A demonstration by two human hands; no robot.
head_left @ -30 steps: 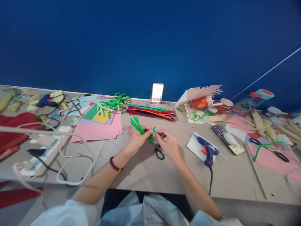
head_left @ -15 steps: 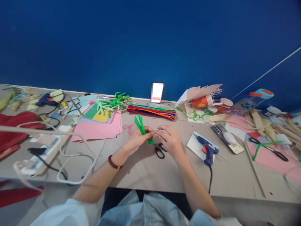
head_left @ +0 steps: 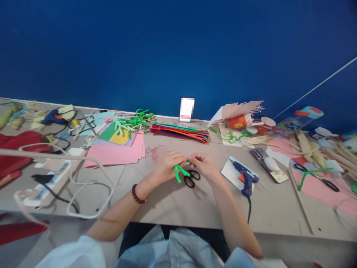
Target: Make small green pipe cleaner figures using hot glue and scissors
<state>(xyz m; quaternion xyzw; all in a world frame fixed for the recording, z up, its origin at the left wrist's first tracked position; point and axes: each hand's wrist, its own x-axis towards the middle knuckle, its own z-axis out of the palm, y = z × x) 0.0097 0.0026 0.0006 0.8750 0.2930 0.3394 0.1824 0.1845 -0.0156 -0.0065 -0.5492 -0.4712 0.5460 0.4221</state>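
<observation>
My left hand [head_left: 168, 164] is closed around a green pipe cleaner piece [head_left: 178, 175], whose bent ends poke out below the fingers. Close by on the right, my right hand [head_left: 204, 165] pinches a small green end between thumb and fingertips. Most of the piece is hidden inside the left fist. Black-handled scissors [head_left: 189, 181] lie on the table just under both hands. Beyond them is a bundle of coloured pipe cleaners [head_left: 180, 132], and several shaped green pipe cleaners [head_left: 134, 122] rest in a heap on the papers.
To the right, a blue glue gun [head_left: 244, 176] lies on a card, beside a phone [head_left: 262, 156] and a wooden stick [head_left: 301, 201]. Paper cups [head_left: 240, 121] lie at the back. Pink paper [head_left: 111, 154] and a white power strip [head_left: 55, 182] occupy the left.
The green piece has turned over: its long strands pointed up and away before, and bent ends now point down toward me. Both hands have rotated and the scissors' handles show more fully.
</observation>
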